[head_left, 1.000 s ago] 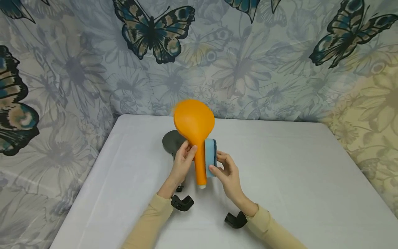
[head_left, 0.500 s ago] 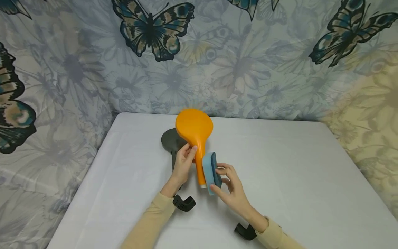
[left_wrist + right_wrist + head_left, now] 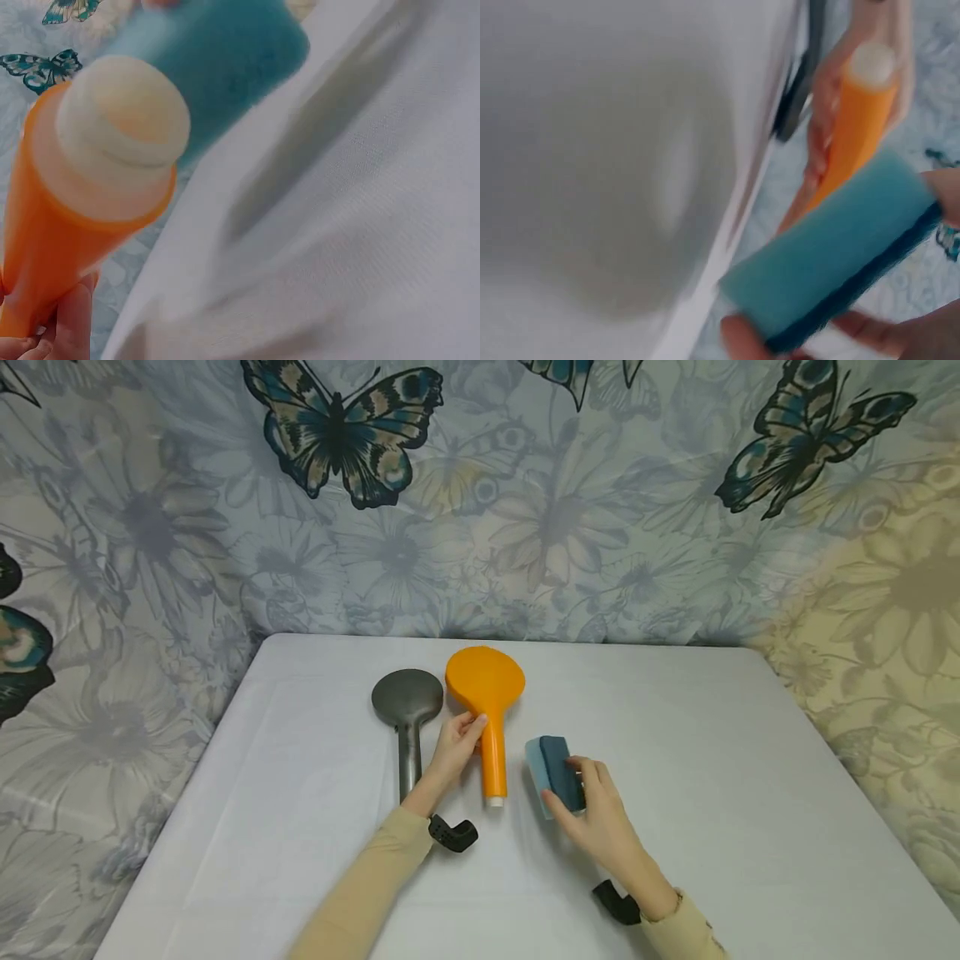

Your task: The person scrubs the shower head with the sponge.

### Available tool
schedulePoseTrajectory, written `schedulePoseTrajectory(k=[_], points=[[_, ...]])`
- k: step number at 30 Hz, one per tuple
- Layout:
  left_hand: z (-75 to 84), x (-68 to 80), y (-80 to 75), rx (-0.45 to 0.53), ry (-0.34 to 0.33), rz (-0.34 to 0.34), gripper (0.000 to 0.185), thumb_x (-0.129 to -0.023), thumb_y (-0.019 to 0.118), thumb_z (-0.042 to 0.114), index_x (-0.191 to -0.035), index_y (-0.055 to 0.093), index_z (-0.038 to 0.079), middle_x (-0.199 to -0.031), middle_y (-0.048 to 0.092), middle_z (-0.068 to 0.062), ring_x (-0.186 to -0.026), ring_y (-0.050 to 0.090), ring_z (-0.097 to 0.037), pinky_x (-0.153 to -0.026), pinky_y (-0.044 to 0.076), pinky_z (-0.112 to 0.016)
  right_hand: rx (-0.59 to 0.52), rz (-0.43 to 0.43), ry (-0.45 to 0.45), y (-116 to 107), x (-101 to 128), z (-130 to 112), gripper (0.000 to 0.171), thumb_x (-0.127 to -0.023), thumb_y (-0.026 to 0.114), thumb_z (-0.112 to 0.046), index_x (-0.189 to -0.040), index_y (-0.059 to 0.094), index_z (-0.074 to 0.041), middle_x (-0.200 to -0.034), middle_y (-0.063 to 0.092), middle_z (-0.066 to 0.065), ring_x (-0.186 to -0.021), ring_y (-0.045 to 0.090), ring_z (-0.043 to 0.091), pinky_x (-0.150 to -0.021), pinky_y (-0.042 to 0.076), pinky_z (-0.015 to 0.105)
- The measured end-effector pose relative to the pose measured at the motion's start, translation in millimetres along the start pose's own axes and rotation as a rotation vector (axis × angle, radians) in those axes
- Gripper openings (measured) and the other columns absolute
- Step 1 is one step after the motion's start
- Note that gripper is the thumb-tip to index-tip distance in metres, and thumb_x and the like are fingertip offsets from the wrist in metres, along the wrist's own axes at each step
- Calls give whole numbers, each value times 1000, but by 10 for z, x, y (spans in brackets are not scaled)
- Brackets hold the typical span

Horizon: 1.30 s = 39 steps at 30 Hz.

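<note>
My left hand (image 3: 456, 745) grips the handle of an orange shower head (image 3: 487, 681). Its round head points away from me, and in the left wrist view the whitish connector (image 3: 124, 120) at the handle's end faces the camera. To the right, my right hand (image 3: 603, 822) holds a blue sponge (image 3: 561, 772) between thumb and fingers, a small gap away from the handle. One side of the sponge is light blue foam (image 3: 832, 247), the other a darker scouring layer. A dark grey shower head (image 3: 407, 697) lies on the table left of my left hand, its handle's lower end hidden by my wrist.
A white cloth covers the table (image 3: 712, 760). Behind it and on the left hangs a fabric backdrop (image 3: 555, 527) with butterflies and flowers. Black wrist mounts (image 3: 453, 835) stick out from both wrists.
The sponge has come off the orange handle and moved right with my right hand, turning its dark side up. My left hand has lowered the orange shower head and shifted it slightly right.
</note>
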<state>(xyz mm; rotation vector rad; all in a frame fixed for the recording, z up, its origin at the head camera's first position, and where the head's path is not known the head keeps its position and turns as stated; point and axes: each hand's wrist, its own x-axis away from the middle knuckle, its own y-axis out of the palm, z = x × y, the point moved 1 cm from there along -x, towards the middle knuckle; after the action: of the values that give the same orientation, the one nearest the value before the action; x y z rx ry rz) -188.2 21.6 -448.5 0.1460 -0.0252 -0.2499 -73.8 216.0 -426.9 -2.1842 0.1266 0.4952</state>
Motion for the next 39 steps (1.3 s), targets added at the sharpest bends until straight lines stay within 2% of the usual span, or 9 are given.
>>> schedulePoseTrajectory(k=[5, 9, 13, 20, 30, 32, 35, 37, 39], points=[[-93, -59, 60, -29, -49, 32, 22, -98, 48, 15, -92, 52, -7, -64, 42, 0, -59, 39, -14, -55, 35, -23, 228, -6, 141, 62, -136, 140, 60, -81, 69, -31, -117, 45, 11, -101, 45, 32, -86, 48, 40, -64, 49, 49], [-157, -81, 86, -31, -83, 43, 27, -98, 48, 14, -102, 54, -12, -72, 53, -2, -60, 46, -9, -52, 39, -19, 305, -46, 178, 107, -202, 143, 64, -80, 68, -35, -116, 45, 13, -100, 43, 34, -87, 45, 43, -59, 49, 49], [-219, -95, 93, -16, -112, 37, 33, -99, 46, 14, -114, 52, -14, -84, 60, -10, -62, 52, -8, -50, 44, -19, 363, -55, 172, 154, -239, 117, 63, -79, 68, -37, -112, 46, 12, -97, 42, 33, -85, 44, 43, -53, 49, 45], [-226, -96, 104, -41, -182, 58, 36, -98, 48, 18, -117, 52, -12, -90, 60, -13, -65, 52, -9, -51, 44, -18, 423, -26, 130, 212, -271, 103, 64, -73, 75, -38, -103, 48, 11, -90, 42, 32, -79, 45, 42, -48, 48, 42], [-159, -12, 52, -202, -162, 153, 47, -94, 56, 23, -127, 48, -11, -113, 60, -24, -78, 66, -25, -59, 54, -28, 482, -44, 108, 222, -276, 65, 71, -66, 79, -50, -94, 46, 7, -83, 40, 27, -72, 44, 39, -45, 45, 38], [-155, -4, 54, -230, -143, 163, 46, -94, 55, 23, -125, 51, -11, -107, 62, -22, -75, 66, -24, -59, 54, -27, 509, -38, 100, 220, -278, 59, 72, -66, 77, -53, -93, 47, 6, -81, 40, 25, -69, 44, 37, -44, 45, 38], [-129, 15, 57, -333, -97, 147, 35, -96, 51, 23, -108, 61, -9, -80, 63, -13, -60, 59, -15, -52, 50, -24, 549, -18, 79, 215, -275, 58, 72, -67, 74, -57, -93, 49, 5, -79, 41, 25, -66, 45, 36, -42, 44, 37], [-89, 39, 65, -419, -68, 120, 31, -97, 49, 22, -90, 62, -5, -62, 54, -5, -50, 49, -10, -46, 43, -21, 566, -6, 73, 209, -273, 62, 72, -69, 73, -59, -93, 50, 5, -80, 43, 26, -66, 45, 37, -43, 44, 38], [-18, 80, 72, -504, -42, 70, 29, -97, 49, 21, -80, 57, -2, -57, 46, -1, -49, 44, -10, -45, 38, -20, 574, 8, 70, 194, -277, 65, 71, -71, 71, -59, -94, 52, 5, -82, 45, 27, -68, 47, 38, -45, 46, 40]])
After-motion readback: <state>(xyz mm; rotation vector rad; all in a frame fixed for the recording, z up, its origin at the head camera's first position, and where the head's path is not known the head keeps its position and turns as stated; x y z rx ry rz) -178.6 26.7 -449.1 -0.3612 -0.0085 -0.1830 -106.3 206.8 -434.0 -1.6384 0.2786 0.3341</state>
